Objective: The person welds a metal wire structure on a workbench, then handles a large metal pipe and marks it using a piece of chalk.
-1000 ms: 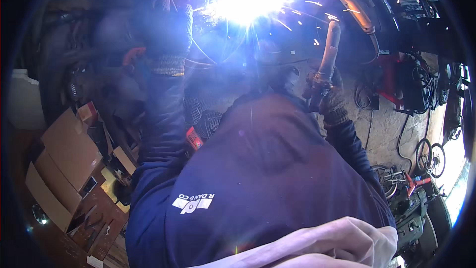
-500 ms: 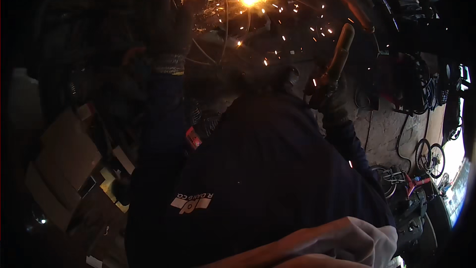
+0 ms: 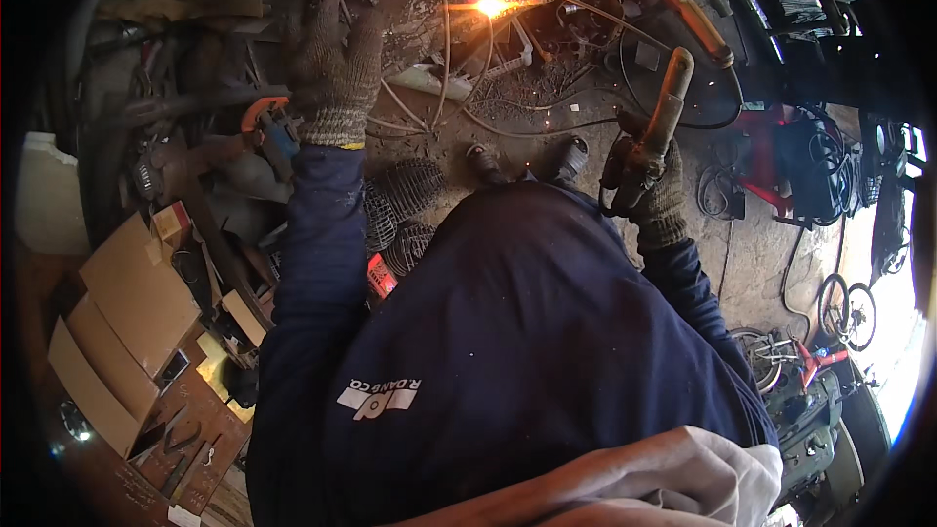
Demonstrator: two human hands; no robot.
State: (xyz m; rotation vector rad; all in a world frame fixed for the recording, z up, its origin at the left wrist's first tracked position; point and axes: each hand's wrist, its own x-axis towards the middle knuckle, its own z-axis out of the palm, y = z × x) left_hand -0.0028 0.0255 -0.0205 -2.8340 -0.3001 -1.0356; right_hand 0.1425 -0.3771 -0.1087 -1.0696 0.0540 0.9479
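My left hand, in a knitted grey work glove, lies flat with fingers spread on the ground beside a bent white wire frame. It holds nothing. A glowing orange weld spot burns at the far end of that frame. My right hand, also gloved, grips an electrode holder with an orange handle, held upright to the right of the frame. A thin rod runs from the holder toward the glow. My dark blue sleeves and torso fill the lower middle.
Two round wire cages lie by my shoes. An orange and blue power tool sits left of my arm. Cardboard boxes stack at lower left. A red welding machine, cables and small bicycles stand right.
The blinding arc flash has died to sparks and then to a small glowing spot, so the scene is lit normally. Both hands stay almost where they were.
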